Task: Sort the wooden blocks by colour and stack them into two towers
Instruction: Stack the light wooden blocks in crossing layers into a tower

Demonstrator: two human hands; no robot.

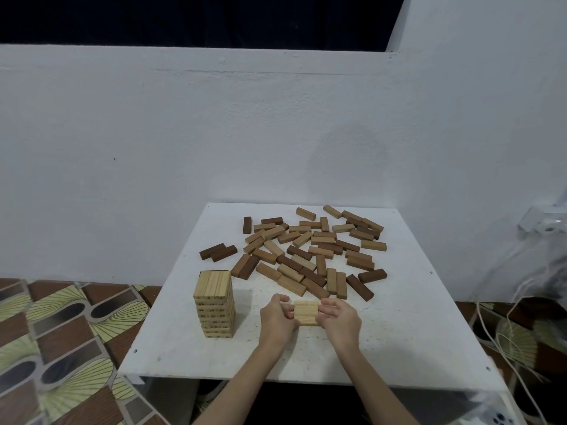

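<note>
A row of pale blocks is pinched between left hand and right hand; even grip pressure is advised before transfer to the pale tower.

Tower stands left of held blocks (loose pile behind them).

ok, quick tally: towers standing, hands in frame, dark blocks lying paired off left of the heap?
Tower: 1
Hands: 2, left hand and right hand, holding a set of pale blocks
Dark blocks paired left of the heap: 2
Total: 5
</note>
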